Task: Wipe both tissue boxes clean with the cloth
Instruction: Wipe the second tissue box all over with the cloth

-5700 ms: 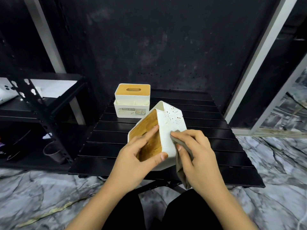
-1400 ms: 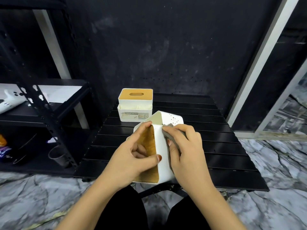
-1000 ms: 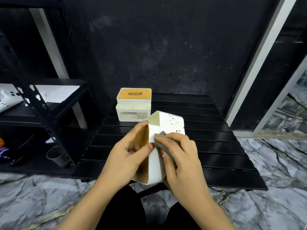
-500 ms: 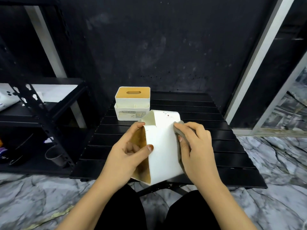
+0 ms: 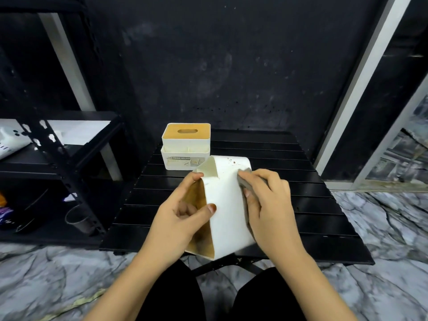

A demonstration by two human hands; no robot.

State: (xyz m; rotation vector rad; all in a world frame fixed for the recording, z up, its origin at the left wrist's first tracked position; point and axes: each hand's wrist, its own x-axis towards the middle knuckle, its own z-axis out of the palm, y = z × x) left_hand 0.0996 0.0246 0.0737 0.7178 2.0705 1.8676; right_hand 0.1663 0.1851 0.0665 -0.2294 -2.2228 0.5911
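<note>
White plastic fills my grip: the near tissue box (image 5: 228,212) is tipped on its side over the front edge of the black slatted bench (image 5: 308,205), its wooden lid face turned left. My left hand (image 5: 178,218) clamps it, thumb curled onto the broad white face and fingers (image 5: 185,208) hooked over the wood. My right hand (image 5: 268,202) presses the grey cloth (image 5: 245,183) against the box's right edge, its fingers curled round the cloth and pinning it to the plastic.

Compared with a second ago, the box has rolled so that the wide white side now faces me, and the cloth has slid from the near corner out to the far right of that face. A few brown specks (image 5: 231,161) remain at the far end, just beyond the cloth; earlier there were many more of them showing. I judge this face nearly done, with one more pass upward needed to catch those specks.

The second tissue box (image 5: 186,147) stands upright at the back left of the bench, lid on, well apart from both my hands. By my reckoning it has yet to be wiped, so the task sits near its halfway mark.
</note>
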